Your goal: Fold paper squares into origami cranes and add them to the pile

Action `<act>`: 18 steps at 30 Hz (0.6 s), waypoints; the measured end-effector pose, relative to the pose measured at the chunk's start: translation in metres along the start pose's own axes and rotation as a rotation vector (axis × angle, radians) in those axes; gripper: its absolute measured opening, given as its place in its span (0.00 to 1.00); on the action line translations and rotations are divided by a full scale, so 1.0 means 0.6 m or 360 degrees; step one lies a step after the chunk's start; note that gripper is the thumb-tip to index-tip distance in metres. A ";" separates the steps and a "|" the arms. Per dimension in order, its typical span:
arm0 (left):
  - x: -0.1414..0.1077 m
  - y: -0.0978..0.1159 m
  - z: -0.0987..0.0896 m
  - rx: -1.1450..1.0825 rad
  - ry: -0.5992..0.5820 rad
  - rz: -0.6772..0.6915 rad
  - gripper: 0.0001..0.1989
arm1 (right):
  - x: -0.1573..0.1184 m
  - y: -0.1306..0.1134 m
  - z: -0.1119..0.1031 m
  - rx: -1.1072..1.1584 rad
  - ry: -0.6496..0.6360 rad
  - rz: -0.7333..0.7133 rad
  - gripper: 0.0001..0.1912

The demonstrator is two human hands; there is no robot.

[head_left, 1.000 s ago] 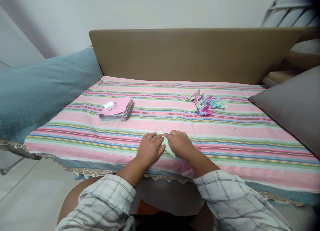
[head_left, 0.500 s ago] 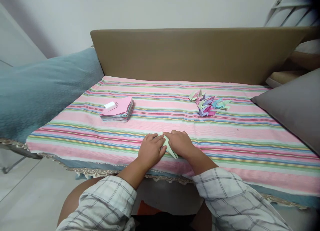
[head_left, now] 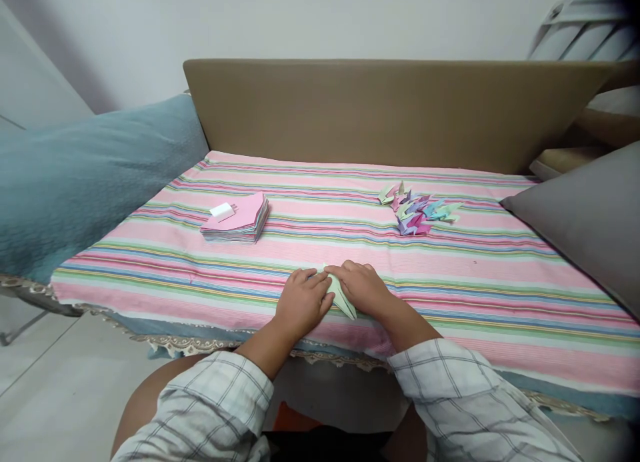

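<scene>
A pale green folded paper (head_left: 343,301) lies on the striped cloth near its front edge, long and narrow, with its split pointed end towards me. My left hand (head_left: 304,298) presses on its left side, fingertips bent over it and thumb along its edge. From the right, my right hand (head_left: 361,286) holds the far end, index finger stretched across to meet the left fingertips and the other fingers curled. Both hands cover the paper's far part, so its upper folds are hidden.
To the left sits a stack of coloured paper (head_left: 241,221) with a white plug adapter (head_left: 223,212) on top. Several folded paper cranes (head_left: 417,212) are heaped at the back right. A grey cushion (head_left: 585,215) borders the right, a blue-covered bolster (head_left: 100,175) the left, a brown backrest (head_left: 390,112) behind.
Both hands stay nearly in place on the green paper. At its near end the two points show slightly further apart. The view has shifted a little.
</scene>
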State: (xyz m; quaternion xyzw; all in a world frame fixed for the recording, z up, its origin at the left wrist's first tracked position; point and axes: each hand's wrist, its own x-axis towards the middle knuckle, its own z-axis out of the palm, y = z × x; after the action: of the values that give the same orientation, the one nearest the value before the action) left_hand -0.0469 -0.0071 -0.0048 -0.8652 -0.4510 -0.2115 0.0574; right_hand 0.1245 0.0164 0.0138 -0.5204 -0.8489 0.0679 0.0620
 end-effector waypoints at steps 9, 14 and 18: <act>-0.005 -0.005 0.016 -0.0062 0.0243 0.0219 0.11 | 0.009 -0.016 0.000 -0.0114 -0.0084 0.0135 0.25; -0.005 -0.004 0.020 -0.0111 0.0290 0.0291 0.09 | 0.012 -0.014 0.001 -0.0080 -0.0079 0.0159 0.26; -0.007 -0.007 0.023 -0.0154 0.0323 0.0297 0.09 | 0.013 -0.005 -0.001 0.0132 0.0019 0.0233 0.24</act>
State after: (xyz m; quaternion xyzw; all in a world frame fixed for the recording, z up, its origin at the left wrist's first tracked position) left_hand -0.0479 -0.0037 -0.0190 -0.8793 -0.3497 -0.3132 0.0804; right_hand 0.1183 0.0218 0.0149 -0.5785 -0.8046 0.1044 0.0835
